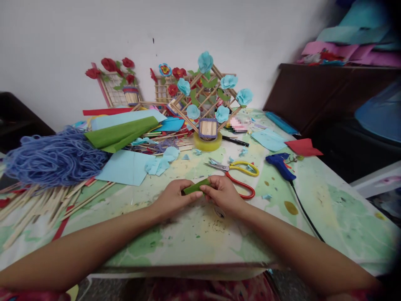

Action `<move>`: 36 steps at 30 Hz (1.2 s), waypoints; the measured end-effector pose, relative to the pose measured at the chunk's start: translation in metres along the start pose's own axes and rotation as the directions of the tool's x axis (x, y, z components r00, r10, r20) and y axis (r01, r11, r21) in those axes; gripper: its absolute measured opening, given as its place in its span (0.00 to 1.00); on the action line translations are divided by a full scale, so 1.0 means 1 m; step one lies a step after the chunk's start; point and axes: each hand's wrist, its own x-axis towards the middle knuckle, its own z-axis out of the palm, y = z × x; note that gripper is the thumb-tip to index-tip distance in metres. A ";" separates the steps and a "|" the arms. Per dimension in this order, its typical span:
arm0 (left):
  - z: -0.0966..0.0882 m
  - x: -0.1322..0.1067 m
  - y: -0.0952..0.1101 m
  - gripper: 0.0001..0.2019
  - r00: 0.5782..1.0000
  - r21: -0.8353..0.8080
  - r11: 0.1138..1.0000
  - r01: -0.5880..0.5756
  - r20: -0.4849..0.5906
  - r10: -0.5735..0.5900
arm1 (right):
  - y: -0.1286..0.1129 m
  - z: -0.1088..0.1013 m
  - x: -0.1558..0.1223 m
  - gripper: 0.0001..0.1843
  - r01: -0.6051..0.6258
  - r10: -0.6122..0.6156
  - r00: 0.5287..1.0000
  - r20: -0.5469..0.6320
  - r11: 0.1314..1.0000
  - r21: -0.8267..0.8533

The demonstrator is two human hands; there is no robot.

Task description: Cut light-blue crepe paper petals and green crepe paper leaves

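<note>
A small folded piece of green paper (196, 186) is pinched between my two hands above the table. My left hand (175, 194) grips its left end, thumb along the lower edge. At the other end, my right hand (224, 193) closes thumb and fingertips on the paper. Just behind my right hand lie scissors (241, 167) with one yellow and one red handle, blades spread. Farther back, a diamond-shaped stick lattice (203, 100) with blue paper flowers and green leaves stands upright by a roll of clear yellowish tape (207, 143).
A blue glue gun (282, 165) with a black cord lies to the right. Blue yarn (56, 156), wooden sticks (40, 205), green paper (122, 134) and light blue paper (127, 167) spread across the left. Red paper (303, 147) lies back right. Red-flowered lattices (117, 85) lean by the wall.
</note>
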 end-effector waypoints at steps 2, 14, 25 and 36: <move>0.000 0.000 0.000 0.19 0.999 0.010 0.999 0.039 0.028 -0.039 | 0.000 0.000 0.000 0.10 0.001 -0.001 1.000 -0.005 1.000 -0.003; 0.003 -0.001 -0.006 0.18 0.996 -0.217 0.974 0.060 0.072 -0.045 | -0.006 -0.004 -0.002 0.17 -0.008 0.014 0.996 0.087 0.998 -0.063; 0.002 -0.001 -0.009 0.17 0.981 -0.260 0.963 0.079 0.190 -0.029 | -0.002 -0.004 -0.004 0.22 -0.010 0.005 0.997 0.073 0.998 0.067; -0.001 0.000 -0.003 0.18 0.974 -0.201 0.980 0.010 0.222 0.036 | -0.002 -0.008 -0.005 0.20 -0.044 0.037 0.998 0.045 0.985 0.169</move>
